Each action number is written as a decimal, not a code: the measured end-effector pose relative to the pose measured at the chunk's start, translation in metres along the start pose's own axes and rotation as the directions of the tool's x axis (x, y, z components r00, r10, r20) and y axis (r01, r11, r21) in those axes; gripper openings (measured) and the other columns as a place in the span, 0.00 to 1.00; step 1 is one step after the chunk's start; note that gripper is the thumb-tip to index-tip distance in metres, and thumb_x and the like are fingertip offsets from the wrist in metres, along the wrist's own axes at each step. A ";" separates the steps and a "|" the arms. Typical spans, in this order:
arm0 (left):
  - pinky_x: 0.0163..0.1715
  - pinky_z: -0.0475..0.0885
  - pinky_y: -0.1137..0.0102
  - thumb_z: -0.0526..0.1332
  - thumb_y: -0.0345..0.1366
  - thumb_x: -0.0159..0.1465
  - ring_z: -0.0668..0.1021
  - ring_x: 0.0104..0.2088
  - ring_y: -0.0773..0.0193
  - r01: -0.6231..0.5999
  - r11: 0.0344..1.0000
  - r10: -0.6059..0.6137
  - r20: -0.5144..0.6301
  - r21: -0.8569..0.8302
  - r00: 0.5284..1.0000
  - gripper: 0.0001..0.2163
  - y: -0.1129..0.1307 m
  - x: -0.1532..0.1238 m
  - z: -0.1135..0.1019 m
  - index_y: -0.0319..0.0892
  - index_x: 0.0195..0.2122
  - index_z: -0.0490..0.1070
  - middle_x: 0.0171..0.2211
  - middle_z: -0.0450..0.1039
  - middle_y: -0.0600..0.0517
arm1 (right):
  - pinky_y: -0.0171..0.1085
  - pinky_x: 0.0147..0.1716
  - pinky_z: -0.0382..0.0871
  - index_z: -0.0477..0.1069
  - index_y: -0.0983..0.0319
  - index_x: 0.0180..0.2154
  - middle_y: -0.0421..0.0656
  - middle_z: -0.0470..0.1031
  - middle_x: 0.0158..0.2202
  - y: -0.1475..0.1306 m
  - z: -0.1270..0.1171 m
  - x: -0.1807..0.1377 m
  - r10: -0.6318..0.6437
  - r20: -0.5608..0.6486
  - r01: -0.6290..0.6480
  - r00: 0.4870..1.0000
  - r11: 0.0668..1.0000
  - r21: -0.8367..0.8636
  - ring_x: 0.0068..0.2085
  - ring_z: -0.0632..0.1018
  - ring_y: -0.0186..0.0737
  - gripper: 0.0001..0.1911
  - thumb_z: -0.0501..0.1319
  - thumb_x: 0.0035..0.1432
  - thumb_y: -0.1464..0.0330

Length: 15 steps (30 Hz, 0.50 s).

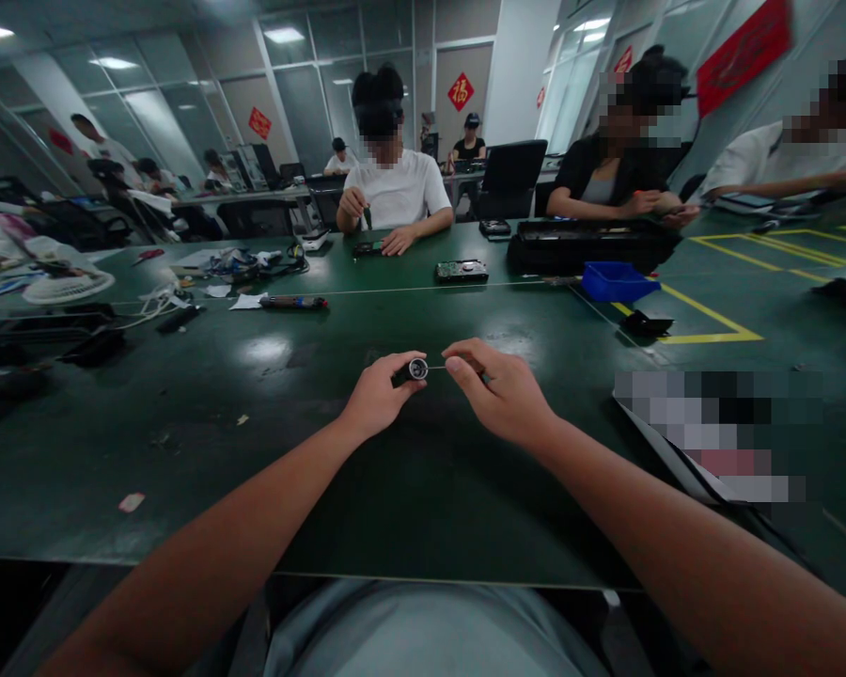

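Above the green table (pixel 367 508), my left hand (pixel 375 397) is closed around a small black cylinder (pixel 417 369). Its round end, with a pale rim and a dark inside, faces me. My right hand (pixel 502 393) pinches a thin, pale rod (pixel 437 368) between thumb and fingers. The rod points left, and its tip meets the right side of the cylinder's rim; whether it goes inside I cannot tell. My fingers hide the rod's other end and most of the cylinder's body.
A tablet-like device (pixel 666 442) lies by my right forearm. Farther off are a blue tray (pixel 618 283), a hard drive (pixel 461 272), a screwdriver-like tool (pixel 292 303) and a long black casing (pixel 592 249). Cables (pixel 159 303) lie left. A co-worker (pixel 399 188) works across the table.
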<state>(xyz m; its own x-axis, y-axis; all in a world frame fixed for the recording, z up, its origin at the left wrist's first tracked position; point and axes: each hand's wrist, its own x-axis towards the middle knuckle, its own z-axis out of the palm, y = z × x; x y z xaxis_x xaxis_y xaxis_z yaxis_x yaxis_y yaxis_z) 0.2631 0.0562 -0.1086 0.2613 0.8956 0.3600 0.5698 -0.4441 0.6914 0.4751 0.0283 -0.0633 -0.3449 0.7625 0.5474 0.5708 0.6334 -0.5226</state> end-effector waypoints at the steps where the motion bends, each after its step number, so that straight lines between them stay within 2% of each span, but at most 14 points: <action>1: 0.59 0.65 0.57 0.66 0.34 0.63 0.74 0.55 0.56 -0.008 1.000 0.008 0.006 0.003 1.000 0.18 0.000 0.000 0.000 0.48 0.54 0.73 0.53 0.75 0.50 | 0.37 0.29 0.63 0.72 0.59 0.43 0.41 0.76 0.30 0.000 0.001 0.000 0.018 -0.009 -0.018 1.000 1.000 0.001 0.28 0.74 0.37 0.14 0.51 0.69 0.61; 5: 0.59 0.65 0.57 0.67 0.34 0.63 0.74 0.55 0.56 -0.018 1.000 0.018 0.004 0.014 1.000 0.19 0.002 -0.001 0.000 0.49 0.55 0.72 0.53 0.74 0.51 | 0.38 0.31 0.65 0.68 0.61 0.48 0.42 0.76 0.31 0.001 0.005 -0.001 0.077 -0.125 -0.069 0.989 0.996 0.064 0.30 0.76 0.39 0.12 0.53 0.67 0.64; 7: 0.58 0.65 0.57 0.67 0.34 0.63 0.74 0.55 0.56 -0.014 1.000 0.014 0.004 0.026 1.000 0.19 0.003 -0.001 0.000 0.50 0.55 0.72 0.53 0.75 0.51 | 0.40 0.34 0.68 0.68 0.60 0.46 0.43 0.77 0.33 0.002 0.007 -0.001 0.116 -0.183 -0.090 0.976 0.985 0.145 0.34 0.78 0.41 0.10 0.56 0.65 0.65; 9: 0.57 0.66 0.57 0.67 0.34 0.63 0.74 0.54 0.56 -0.019 0.999 0.018 0.016 0.039 1.000 0.19 0.005 -0.001 0.000 0.49 0.55 0.72 0.53 0.75 0.51 | 0.41 0.36 0.70 0.69 0.60 0.43 0.44 0.78 0.35 0.002 0.009 -0.001 0.171 -0.191 -0.120 0.967 0.960 0.253 0.36 0.79 0.42 0.08 0.56 0.65 0.63; 12: 0.56 0.67 0.58 0.67 0.33 0.63 0.75 0.52 0.57 -0.037 0.997 0.036 0.019 0.069 0.999 0.18 0.008 -0.001 -0.001 0.48 0.55 0.72 0.52 0.76 0.51 | 0.41 0.36 0.71 0.71 0.60 0.39 0.42 0.77 0.32 0.007 0.012 0.002 0.272 -0.184 -0.173 0.945 0.888 0.426 0.34 0.79 0.40 0.10 0.56 0.65 0.61; 15: 0.57 0.65 0.56 0.67 0.33 0.63 0.75 0.53 0.56 -0.091 0.990 0.088 0.029 0.111 0.996 0.18 0.009 0.000 -0.003 0.48 0.54 0.73 0.52 0.76 0.50 | 0.40 0.35 0.71 0.72 0.60 0.36 0.41 0.75 0.29 0.018 0.017 0.008 0.398 -0.190 -0.211 0.897 0.766 0.607 0.31 0.77 0.38 0.12 0.57 0.64 0.58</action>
<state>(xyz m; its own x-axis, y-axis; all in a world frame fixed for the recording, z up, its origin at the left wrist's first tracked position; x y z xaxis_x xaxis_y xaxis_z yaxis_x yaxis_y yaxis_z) 0.2659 0.0527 -0.1008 0.3330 0.8534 0.4011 0.6269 -0.5181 0.5818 0.4703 0.0482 -0.0797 0.0594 0.9113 0.4074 0.0573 0.4044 -0.9128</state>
